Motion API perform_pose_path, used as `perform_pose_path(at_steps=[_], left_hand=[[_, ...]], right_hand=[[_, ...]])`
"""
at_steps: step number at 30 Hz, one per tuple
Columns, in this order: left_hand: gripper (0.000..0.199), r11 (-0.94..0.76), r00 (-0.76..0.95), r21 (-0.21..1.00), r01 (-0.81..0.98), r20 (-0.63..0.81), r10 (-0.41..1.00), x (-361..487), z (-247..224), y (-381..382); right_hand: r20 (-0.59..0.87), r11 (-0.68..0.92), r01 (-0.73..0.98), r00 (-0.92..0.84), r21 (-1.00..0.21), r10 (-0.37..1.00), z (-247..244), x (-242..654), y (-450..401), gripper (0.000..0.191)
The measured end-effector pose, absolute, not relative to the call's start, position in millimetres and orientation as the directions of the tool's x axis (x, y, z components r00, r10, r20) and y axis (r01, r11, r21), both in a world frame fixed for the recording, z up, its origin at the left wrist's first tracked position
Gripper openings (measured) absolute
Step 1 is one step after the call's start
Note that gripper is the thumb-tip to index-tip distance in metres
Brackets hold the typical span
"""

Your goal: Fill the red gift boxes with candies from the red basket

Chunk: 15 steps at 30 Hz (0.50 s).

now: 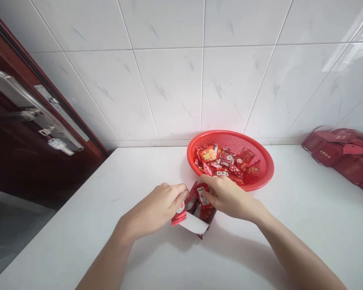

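In front of me on the white table stands a small red box (194, 226) with its top open and white inside walls showing. A few red-wrapped candies (206, 214) lie inside it. My left hand (159, 209) pinches a red-wrapped candy (179, 216) at the box's left edge. Over the right side of the opening, my right hand (226, 196) grips another red wrapped candy (202, 194) with white-backed dark lettering. Just behind the box sits a red plastic basket (264, 161) holding many wrapped candies (226, 161), and my right fingers partly cover its front rim.
Several folded dark red boxes (345, 155) are grouped at the table's right end against the tiled wall (169, 88). On the left is a dark red door (15, 161) with a metal handle and keys (60, 146) in its lock, beyond the table's left edge.
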<state>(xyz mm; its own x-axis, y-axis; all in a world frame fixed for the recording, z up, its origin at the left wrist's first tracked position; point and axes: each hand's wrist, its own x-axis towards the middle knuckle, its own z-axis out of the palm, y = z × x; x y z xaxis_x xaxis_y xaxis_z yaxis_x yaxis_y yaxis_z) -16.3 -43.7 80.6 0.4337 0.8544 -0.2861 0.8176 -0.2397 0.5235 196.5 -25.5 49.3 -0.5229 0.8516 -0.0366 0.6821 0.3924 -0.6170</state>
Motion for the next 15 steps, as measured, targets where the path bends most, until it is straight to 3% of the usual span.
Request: perform_pose_path(at_steps=[8,15], left_hand=[[0.033,-0.408,0.625,0.580,0.705,-0.235,0.745,-17,80,-44],[0.033,-0.436,0.636,0.551,0.711,-0.241,0.733,-13,75,-43]], right_hand=[[-0.010,0.382,0.730,-0.470,-0.566,0.883,48,194,-26,0.014],[-0.091,0.369,0.804,-0.458,-0.466,0.884,50,185,-33,0.019]])
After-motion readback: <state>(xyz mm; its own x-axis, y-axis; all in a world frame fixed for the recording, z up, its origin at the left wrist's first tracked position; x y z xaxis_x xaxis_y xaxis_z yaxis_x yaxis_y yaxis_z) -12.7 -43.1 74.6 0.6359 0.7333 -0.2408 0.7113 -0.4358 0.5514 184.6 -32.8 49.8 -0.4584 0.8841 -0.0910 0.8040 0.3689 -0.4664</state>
